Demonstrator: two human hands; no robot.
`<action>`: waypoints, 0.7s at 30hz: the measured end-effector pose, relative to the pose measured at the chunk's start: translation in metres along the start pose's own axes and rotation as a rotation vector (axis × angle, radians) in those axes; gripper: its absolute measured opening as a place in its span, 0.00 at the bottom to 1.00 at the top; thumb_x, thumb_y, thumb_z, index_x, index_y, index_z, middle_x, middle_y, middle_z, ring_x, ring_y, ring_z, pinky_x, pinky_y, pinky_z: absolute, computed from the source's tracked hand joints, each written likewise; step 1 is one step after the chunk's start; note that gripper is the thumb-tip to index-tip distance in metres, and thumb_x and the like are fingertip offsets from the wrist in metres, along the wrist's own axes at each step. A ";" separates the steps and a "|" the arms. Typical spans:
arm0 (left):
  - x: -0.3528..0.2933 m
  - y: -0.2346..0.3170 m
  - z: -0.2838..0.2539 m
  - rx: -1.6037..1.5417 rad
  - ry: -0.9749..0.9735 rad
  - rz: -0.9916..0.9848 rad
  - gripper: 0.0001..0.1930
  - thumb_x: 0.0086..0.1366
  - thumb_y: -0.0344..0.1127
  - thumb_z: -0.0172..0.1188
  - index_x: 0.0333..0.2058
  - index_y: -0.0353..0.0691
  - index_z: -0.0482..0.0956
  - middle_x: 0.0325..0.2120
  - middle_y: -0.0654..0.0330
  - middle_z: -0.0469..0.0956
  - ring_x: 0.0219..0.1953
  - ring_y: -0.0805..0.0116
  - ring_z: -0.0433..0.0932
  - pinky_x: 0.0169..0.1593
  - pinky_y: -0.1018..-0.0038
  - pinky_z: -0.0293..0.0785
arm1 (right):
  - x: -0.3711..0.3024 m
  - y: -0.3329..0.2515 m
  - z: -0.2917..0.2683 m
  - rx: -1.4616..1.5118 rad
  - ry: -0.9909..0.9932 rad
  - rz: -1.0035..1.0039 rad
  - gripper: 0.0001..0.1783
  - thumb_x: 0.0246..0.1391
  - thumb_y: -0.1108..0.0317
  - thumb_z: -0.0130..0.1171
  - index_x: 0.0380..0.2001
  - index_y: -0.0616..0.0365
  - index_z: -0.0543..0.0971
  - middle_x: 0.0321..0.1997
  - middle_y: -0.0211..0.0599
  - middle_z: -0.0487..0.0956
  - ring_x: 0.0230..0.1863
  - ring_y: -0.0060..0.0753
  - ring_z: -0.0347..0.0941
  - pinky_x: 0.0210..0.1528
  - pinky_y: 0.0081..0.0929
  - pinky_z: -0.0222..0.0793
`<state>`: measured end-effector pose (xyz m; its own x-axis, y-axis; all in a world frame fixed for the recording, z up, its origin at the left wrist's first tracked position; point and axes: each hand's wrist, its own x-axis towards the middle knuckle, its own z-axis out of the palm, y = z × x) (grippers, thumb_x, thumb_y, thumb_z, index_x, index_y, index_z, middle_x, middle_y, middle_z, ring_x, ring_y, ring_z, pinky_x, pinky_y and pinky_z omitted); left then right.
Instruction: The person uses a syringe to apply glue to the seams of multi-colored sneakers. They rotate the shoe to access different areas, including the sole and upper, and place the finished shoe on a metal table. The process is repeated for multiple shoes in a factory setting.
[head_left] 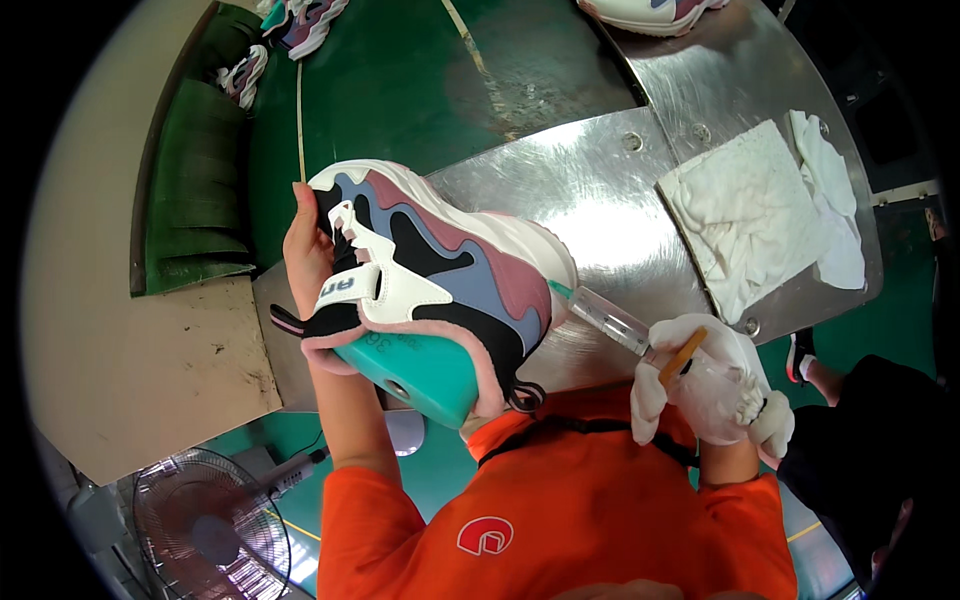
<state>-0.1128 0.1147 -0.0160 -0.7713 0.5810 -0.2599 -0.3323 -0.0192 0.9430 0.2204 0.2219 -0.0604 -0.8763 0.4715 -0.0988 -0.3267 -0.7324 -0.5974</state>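
My left hand grips a sneaker by its toe side, thumb up along the edge; most of the fingers are hidden behind the shoe. The sneaker is white, black, blue and mauve with pink lining, and a teal shoe last fills its opening. In a white glove, my right hand is closed around a clear syringe. The syringe's green tip touches or nearly touches the sole edge near the heel. A thin orange-brown stick also lies across the gloved fingers.
Beneath the shoe is a shiny metal plate beside a green belt. A folded white cloth lies to the right. More sneakers sit far left, another shoe far right. A fan stands lower left; a dark-clothed person is at right.
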 end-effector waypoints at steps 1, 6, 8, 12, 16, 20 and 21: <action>-0.001 0.000 0.000 -0.007 0.009 -0.013 0.22 0.71 0.55 0.49 0.34 0.40 0.76 0.24 0.64 0.78 0.21 0.75 0.77 0.24 0.79 0.72 | 0.001 -0.001 -0.002 0.018 -0.063 -0.016 0.38 0.47 0.51 0.62 0.50 0.75 0.68 0.23 0.60 0.71 0.20 0.58 0.72 0.21 0.49 0.72; -0.012 0.002 0.003 0.064 0.062 -0.014 0.21 0.70 0.57 0.49 0.30 0.44 0.74 0.20 0.67 0.75 0.19 0.78 0.73 0.22 0.80 0.69 | -0.003 -0.005 -0.006 0.065 -0.074 0.102 0.42 0.41 0.55 0.71 0.54 0.71 0.66 0.30 0.58 0.73 0.27 0.57 0.75 0.30 0.48 0.75; -0.016 0.004 0.008 0.147 0.137 -0.011 0.21 0.70 0.56 0.50 0.30 0.44 0.75 0.20 0.67 0.75 0.20 0.77 0.74 0.23 0.79 0.70 | -0.002 -0.002 -0.011 0.074 -0.095 0.087 0.43 0.40 0.56 0.71 0.54 0.71 0.66 0.31 0.58 0.73 0.28 0.57 0.75 0.30 0.47 0.75; -0.013 0.008 -0.003 0.227 0.082 0.014 0.20 0.70 0.55 0.51 0.32 0.42 0.76 0.26 0.65 0.78 0.26 0.74 0.77 0.30 0.76 0.74 | 0.004 0.008 -0.016 0.104 -0.118 0.040 0.44 0.38 0.57 0.71 0.54 0.72 0.65 0.33 0.58 0.73 0.29 0.56 0.75 0.30 0.46 0.74; 0.003 -0.004 -0.047 0.268 0.025 0.181 0.19 0.71 0.49 0.46 0.33 0.39 0.76 0.32 0.56 0.80 0.35 0.66 0.78 0.42 0.71 0.75 | 0.008 0.013 -0.019 0.128 -0.135 0.010 0.45 0.36 0.58 0.71 0.55 0.72 0.64 0.34 0.58 0.72 0.31 0.55 0.74 0.31 0.44 0.74; 0.011 -0.007 -0.088 0.314 -0.164 0.409 0.15 0.69 0.38 0.42 0.33 0.36 0.75 0.34 0.48 0.81 0.41 0.57 0.79 0.48 0.66 0.76 | 0.012 0.018 -0.020 0.139 -0.141 0.009 0.46 0.34 0.59 0.70 0.55 0.72 0.64 0.36 0.58 0.72 0.32 0.55 0.74 0.31 0.43 0.74; 0.008 -0.003 -0.084 0.329 -0.165 0.399 0.14 0.68 0.37 0.42 0.33 0.36 0.75 0.34 0.47 0.81 0.41 0.56 0.79 0.48 0.65 0.77 | 0.013 0.019 -0.020 0.137 -0.143 0.007 0.46 0.34 0.59 0.70 0.56 0.72 0.64 0.36 0.58 0.72 0.32 0.54 0.74 0.31 0.43 0.74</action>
<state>-0.1639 0.0509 -0.0381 -0.6983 0.7015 0.1428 0.1770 -0.0242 0.9839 0.2095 0.2242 -0.0891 -0.9169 0.3988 0.0177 -0.3572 -0.7998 -0.4824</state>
